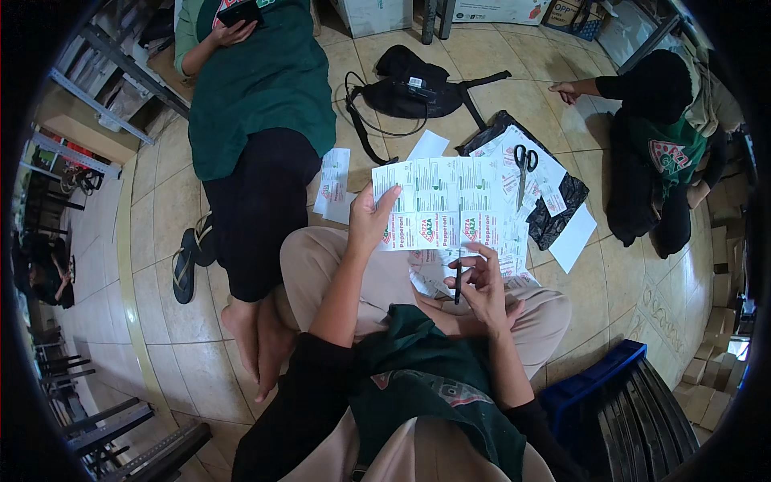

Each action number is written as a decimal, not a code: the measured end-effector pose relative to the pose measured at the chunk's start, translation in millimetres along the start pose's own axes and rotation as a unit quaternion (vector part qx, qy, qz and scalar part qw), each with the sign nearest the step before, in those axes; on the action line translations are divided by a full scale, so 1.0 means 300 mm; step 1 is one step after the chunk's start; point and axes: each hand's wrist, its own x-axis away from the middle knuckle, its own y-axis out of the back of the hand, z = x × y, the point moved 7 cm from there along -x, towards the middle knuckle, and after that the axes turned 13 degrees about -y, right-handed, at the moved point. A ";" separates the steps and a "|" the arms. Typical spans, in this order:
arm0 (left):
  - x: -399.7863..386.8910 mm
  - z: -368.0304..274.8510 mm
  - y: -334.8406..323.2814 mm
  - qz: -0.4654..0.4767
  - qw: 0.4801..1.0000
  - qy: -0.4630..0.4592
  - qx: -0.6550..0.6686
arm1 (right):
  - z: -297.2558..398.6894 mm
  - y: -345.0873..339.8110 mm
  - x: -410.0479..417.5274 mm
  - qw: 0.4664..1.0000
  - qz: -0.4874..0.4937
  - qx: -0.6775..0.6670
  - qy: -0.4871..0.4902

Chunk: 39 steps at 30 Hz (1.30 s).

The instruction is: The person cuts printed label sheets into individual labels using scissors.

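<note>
A printed label sheet is held up in front of me, pinched at its left edge between the thumb and fingers of my left hand. My right hand grips dark-handled scissors, seen edge-on, whose blades reach the sheet's lower edge between two label columns. Beneath, more printed sheets lie over my crossed legs and the floor. A second pair of scissors rests on papers and a black plastic bag beyond the sheet.
A black waist bag with a cable lies ahead on the tiles. One person in a green apron sits close at the left, holding a phone; another person sits at the right. Flip-flops lie left, a blue crate lower right.
</note>
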 end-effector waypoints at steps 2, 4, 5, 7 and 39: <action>0.002 -0.001 0.005 0.001 1.000 0.008 0.010 | 0.022 -0.012 0.000 1.000 0.010 0.003 -0.022; 0.002 -0.005 -0.002 0.004 1.000 0.016 0.024 | 0.011 -0.013 0.000 0.996 0.052 -0.012 -0.069; 0.003 -0.005 -0.007 0.010 0.999 0.025 0.036 | 0.005 -0.004 -0.001 0.996 0.051 -0.012 -0.069; 0.004 -0.013 -0.017 0.016 0.998 0.034 0.048 | -0.026 0.001 -0.005 0.993 0.079 -0.023 -0.082; 0.054 0.002 -0.128 0.155 0.988 0.023 0.013 | 0.060 0.029 -0.022 0.994 0.071 -0.041 -0.077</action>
